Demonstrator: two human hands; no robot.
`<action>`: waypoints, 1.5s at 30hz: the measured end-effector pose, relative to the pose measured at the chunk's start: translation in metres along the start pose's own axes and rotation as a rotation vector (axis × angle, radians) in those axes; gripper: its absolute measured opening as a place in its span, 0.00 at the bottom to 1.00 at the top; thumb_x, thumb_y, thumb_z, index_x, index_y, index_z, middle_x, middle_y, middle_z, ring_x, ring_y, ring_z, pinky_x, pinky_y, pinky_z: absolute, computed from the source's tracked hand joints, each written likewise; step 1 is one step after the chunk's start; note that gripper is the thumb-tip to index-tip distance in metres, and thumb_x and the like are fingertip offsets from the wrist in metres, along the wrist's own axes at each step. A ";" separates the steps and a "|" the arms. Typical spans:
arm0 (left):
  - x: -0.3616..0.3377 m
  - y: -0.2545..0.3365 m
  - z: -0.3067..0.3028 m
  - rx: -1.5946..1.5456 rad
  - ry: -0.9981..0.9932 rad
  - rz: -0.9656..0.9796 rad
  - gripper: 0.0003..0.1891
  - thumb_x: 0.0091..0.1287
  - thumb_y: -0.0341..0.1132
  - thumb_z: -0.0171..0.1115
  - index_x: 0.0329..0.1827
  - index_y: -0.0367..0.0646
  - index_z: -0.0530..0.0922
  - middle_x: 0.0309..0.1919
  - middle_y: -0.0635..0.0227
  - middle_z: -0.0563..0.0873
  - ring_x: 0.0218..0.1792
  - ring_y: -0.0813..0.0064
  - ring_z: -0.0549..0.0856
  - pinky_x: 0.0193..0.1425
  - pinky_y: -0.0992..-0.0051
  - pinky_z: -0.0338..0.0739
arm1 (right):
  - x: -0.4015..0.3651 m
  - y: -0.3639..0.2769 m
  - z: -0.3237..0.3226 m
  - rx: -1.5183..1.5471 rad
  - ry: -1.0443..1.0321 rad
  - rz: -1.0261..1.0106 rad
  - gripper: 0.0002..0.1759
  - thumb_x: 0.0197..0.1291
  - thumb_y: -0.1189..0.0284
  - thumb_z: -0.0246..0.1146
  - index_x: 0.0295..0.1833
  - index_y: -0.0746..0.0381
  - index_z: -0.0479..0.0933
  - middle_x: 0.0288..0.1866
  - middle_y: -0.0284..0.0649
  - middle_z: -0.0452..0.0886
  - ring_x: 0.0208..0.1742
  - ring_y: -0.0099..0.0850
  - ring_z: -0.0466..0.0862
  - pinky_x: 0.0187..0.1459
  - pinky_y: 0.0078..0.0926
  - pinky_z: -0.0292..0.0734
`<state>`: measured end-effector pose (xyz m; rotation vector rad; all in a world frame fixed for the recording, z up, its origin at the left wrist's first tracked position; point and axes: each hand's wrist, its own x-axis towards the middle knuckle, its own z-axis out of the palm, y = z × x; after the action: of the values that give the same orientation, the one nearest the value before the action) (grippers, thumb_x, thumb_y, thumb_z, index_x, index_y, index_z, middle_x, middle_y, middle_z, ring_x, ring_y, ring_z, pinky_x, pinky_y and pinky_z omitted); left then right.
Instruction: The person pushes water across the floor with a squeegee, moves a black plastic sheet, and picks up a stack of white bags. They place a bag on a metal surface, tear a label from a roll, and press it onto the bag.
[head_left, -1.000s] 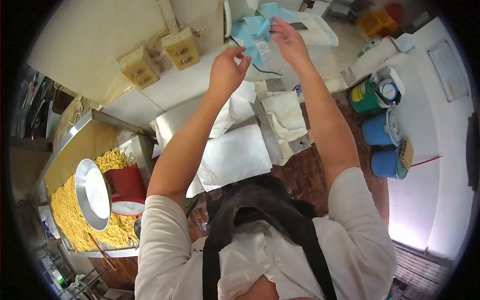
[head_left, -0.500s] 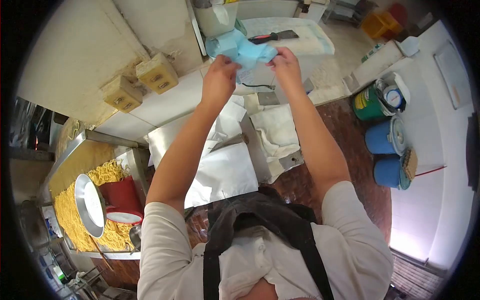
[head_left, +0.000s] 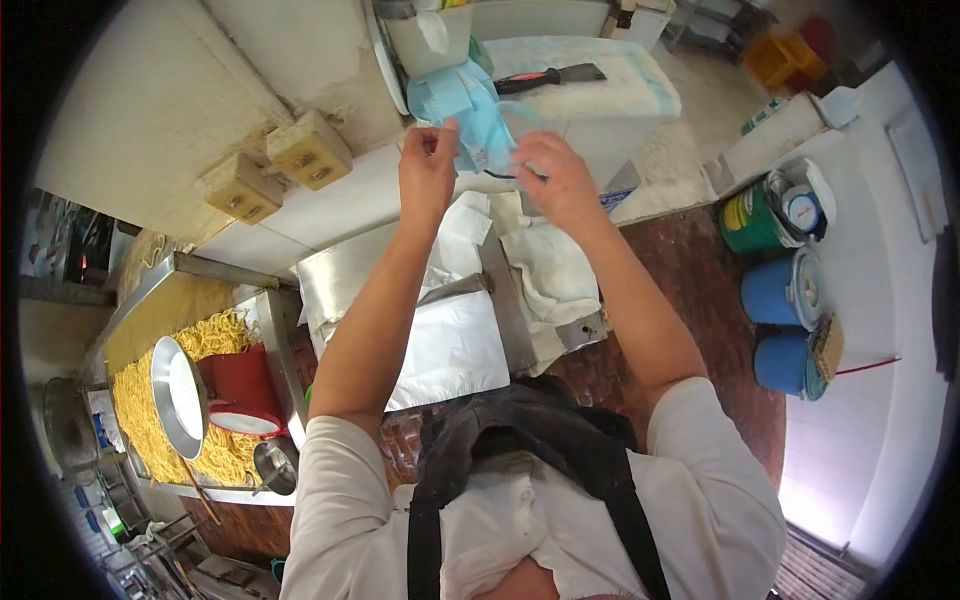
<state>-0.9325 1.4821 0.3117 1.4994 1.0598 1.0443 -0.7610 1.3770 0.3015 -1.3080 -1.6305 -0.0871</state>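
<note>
Light blue plastic bags point(head_left: 462, 100) hang in a bunch at the top centre, with both my hands raised beside them. My left hand point(head_left: 430, 165) is at their lower left edge, its thumb and fingers bent together; whether it grips any plastic is too small to tell. On the right side of the blue plastic is my right hand point(head_left: 552, 175), its fingers curled and partly smeared by motion, so its hold is unclear. A scraper point(head_left: 550, 77) with a black and red handle lies on a white cloth point(head_left: 640, 90) just behind.
White paper sheets point(head_left: 450, 345) and a folded cloth point(head_left: 550, 265) lie on the metal surface below my arms. At left, yellow noodles point(head_left: 135, 425) surround a metal bowl point(head_left: 180, 397) and a red container point(head_left: 240, 390). Blue buckets point(head_left: 775, 292) stand at right.
Both my hands have moved down and slightly closer to my body. The blue plastic, stretched between them before, now hangs lower with its right part drooping.
</note>
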 end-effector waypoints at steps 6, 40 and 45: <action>-0.010 -0.006 0.018 -0.010 0.110 -0.056 0.33 0.60 0.54 0.77 0.45 0.31 0.74 0.29 0.65 0.80 0.21 0.78 0.79 0.22 0.79 0.72 | -0.018 -0.016 0.003 -0.014 -0.185 0.001 0.10 0.53 0.70 0.74 0.38 0.61 0.83 0.44 0.40 0.81 0.49 0.43 0.79 0.50 0.41 0.76; -0.022 -0.027 0.003 0.002 0.221 0.277 0.36 0.61 0.28 0.67 0.73 0.36 0.63 0.58 0.56 0.76 0.52 0.66 0.79 0.52 0.69 0.78 | 0.054 0.002 0.047 -0.012 0.035 0.197 0.17 0.60 0.71 0.68 0.53 0.64 0.78 0.38 0.46 0.83 0.39 0.46 0.84 0.43 0.39 0.80; -0.018 0.002 -0.004 0.105 0.328 0.442 0.31 0.61 0.30 0.67 0.68 0.37 0.68 0.57 0.55 0.75 0.54 0.63 0.78 0.58 0.65 0.75 | 0.066 -0.010 0.049 0.132 0.038 0.397 0.21 0.57 0.71 0.71 0.55 0.63 0.78 0.38 0.46 0.84 0.38 0.45 0.84 0.43 0.39 0.80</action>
<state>-0.9403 1.4653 0.3125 1.7326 1.0395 1.6065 -0.7940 1.4480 0.3294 -1.4907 -1.2945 0.2316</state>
